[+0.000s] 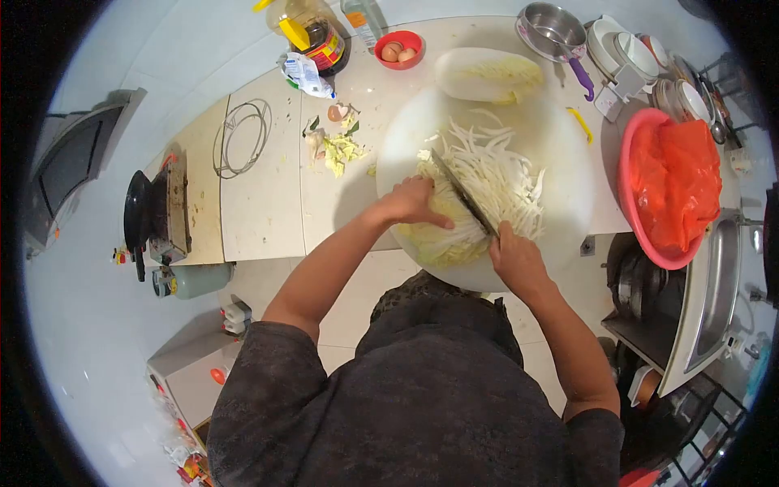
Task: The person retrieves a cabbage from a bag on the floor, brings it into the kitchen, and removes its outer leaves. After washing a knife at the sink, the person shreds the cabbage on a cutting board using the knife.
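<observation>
My right hand (pixel 519 258) is closed around the handle of a kitchen knife (pixel 464 195). Its blade slants up and left across the cabbage, between the uncut part and the strips. My left hand (pixel 412 201) presses down on the uncut napa cabbage (pixel 448 245), just left of the blade, thumb stretched toward it. Thin shreds of cabbage (pixel 491 166) are heaped to the right of the knife. All this lies on a round white cutting board (pixel 564 174). Another piece of napa cabbage (pixel 487 75) rests at the board's far edge.
Cabbage scraps (pixel 341 152) and an eggshell lie left of the board. Behind stand a red bowl of eggs (pixel 399 50), bottles and a saucepan (pixel 553 31). On the right are stacked dishes and a pink basin (pixel 633 191) holding a red plastic bag. A stove (pixel 169 207) is far left.
</observation>
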Demonstrator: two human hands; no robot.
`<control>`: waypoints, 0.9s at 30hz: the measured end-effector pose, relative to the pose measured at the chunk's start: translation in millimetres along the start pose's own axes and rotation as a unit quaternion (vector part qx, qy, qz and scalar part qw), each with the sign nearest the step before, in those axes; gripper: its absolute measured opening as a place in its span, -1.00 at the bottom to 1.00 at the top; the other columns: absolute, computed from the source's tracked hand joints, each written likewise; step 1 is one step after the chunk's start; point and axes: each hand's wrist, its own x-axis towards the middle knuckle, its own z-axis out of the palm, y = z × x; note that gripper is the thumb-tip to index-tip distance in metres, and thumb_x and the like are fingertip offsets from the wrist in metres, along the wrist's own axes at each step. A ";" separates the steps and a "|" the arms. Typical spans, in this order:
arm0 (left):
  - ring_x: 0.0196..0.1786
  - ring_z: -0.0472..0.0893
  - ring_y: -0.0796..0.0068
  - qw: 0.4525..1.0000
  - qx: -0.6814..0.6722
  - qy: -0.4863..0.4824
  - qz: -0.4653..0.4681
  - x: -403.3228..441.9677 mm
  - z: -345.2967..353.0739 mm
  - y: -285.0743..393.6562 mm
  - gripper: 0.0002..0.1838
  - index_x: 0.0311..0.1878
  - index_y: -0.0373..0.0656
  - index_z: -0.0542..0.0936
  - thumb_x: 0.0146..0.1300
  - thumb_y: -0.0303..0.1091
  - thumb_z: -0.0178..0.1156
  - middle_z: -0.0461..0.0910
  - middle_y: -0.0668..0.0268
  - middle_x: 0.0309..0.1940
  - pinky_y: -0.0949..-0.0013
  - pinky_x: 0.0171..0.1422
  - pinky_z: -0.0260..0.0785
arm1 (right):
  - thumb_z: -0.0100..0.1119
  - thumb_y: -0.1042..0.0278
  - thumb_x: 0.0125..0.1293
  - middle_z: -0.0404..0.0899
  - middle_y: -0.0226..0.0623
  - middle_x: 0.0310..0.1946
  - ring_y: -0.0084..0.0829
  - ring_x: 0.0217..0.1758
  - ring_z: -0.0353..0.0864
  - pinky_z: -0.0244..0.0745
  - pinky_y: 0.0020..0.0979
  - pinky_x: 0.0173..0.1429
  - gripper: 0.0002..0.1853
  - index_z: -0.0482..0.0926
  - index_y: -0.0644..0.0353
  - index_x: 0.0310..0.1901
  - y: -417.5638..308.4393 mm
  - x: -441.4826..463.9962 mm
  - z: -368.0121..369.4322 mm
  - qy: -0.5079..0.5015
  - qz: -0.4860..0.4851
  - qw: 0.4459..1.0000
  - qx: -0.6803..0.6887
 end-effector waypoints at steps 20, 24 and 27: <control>-0.07 0.55 -0.02 0.966 -0.171 0.104 0.162 -59.4 30.2 4.9 -0.38 -0.05 -0.23 0.41 -0.12 -0.20 0.52 0.57 0.03 -0.23 0.14 0.01 0.38 | -0.02 0.34 0.35 0.51 0.13 -0.60 0.15 -0.46 0.56 0.43 0.06 -0.32 -0.83 0.29 0.26 -0.25 0.3 -0.4 -2.8 0.005 0.007 1.000 0.028; -0.03 0.53 -0.02 0.967 -0.139 0.126 0.173 -60.7 35.0 -2.1 -0.31 0.04 -0.25 0.40 -0.12 -0.17 0.53 0.56 -0.01 -0.15 0.12 0.07 0.36 | -0.02 0.34 0.36 0.52 0.12 -0.59 0.14 -0.47 0.56 0.43 0.06 -0.31 -0.83 0.28 0.27 -0.25 -0.8 -1.6 -3.0 0.008 0.003 1.000 0.030; 0.07 0.47 -0.06 0.956 -0.207 0.135 0.158 -39.1 40.6 -18.4 -0.23 0.13 -0.27 0.37 -0.10 -0.13 0.52 0.51 -0.03 -0.03 0.08 0.17 0.31 | -0.02 0.34 0.36 0.52 0.11 -0.59 0.14 -0.47 0.55 0.42 0.07 -0.32 -0.83 0.29 0.26 -0.24 -1.4 0.0 -2.5 0.007 -0.002 1.000 0.027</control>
